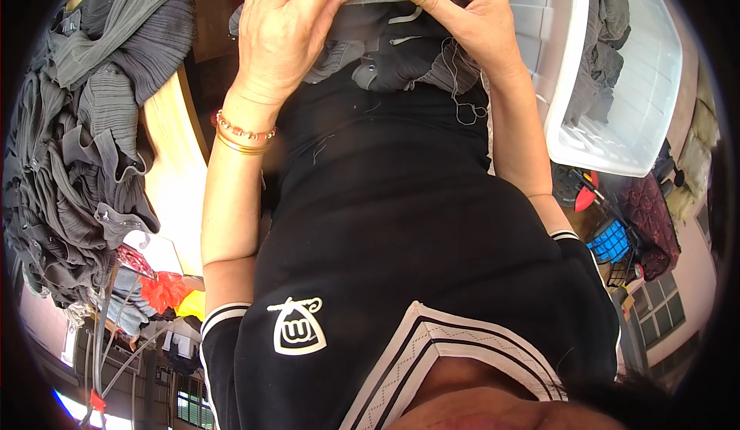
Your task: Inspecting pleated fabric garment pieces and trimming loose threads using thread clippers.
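Both my hands are up at the top of view, working one dark grey pleated garment (pixel 385 52). My left hand (pixel 285 29) is closed, fingers curled over its upper edge. My right hand (pixel 470 21) pinches the same edge, a tan bandage on one fingertip. Loose threads (pixel 462 106) hang from the cloth beside my right wrist. Bead and gold bracelets (pixel 243 139) sit on my left wrist. A heap of grey pleated garments (pixel 85 122) lies to my left; a white plastic bin (pixel 617 83) holding more grey cloth sits to my right.
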Tool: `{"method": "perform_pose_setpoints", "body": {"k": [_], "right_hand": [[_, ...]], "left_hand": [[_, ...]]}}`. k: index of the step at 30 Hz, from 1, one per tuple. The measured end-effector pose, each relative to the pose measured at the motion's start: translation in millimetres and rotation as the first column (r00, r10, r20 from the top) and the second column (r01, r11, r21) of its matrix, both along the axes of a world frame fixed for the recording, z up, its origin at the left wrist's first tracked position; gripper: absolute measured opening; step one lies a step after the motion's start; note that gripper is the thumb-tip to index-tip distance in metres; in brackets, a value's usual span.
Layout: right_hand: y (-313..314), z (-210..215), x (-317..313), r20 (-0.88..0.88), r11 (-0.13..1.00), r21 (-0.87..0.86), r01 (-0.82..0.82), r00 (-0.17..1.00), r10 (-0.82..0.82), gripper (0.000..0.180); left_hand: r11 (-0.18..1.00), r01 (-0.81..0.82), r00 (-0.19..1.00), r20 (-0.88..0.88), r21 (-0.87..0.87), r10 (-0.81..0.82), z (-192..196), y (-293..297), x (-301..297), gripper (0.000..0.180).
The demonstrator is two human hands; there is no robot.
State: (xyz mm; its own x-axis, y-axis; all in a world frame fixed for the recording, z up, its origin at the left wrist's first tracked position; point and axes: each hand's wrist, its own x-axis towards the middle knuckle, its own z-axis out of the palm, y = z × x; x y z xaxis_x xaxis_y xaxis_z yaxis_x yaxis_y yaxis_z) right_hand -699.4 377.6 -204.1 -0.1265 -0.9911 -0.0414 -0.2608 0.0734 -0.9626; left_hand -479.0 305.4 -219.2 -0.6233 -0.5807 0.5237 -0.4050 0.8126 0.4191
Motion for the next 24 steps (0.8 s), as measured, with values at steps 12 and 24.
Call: {"method": "perform_pose_setpoints", "body": {"k": [12, 24], "right_hand": [[-12.5, -30.3, 2.9, 0.144, 0.825, -0.561, -0.073, 0.972, 0.184, 0.021], [0.3, 2.0, 5.3, -0.138, 0.995, -0.05, -0.081, 0.988, 0.073, 0.021]], "left_hand": [[0.931, -0.031, 0.981, -0.167, 0.363, 0.097, -13.4, 0.6, -1.2, 0.01], [0.967, -0.088, 0.986, -0.116, 0.241, 0.119, -9.1, 0.8, -1.3, 0.009]]}}
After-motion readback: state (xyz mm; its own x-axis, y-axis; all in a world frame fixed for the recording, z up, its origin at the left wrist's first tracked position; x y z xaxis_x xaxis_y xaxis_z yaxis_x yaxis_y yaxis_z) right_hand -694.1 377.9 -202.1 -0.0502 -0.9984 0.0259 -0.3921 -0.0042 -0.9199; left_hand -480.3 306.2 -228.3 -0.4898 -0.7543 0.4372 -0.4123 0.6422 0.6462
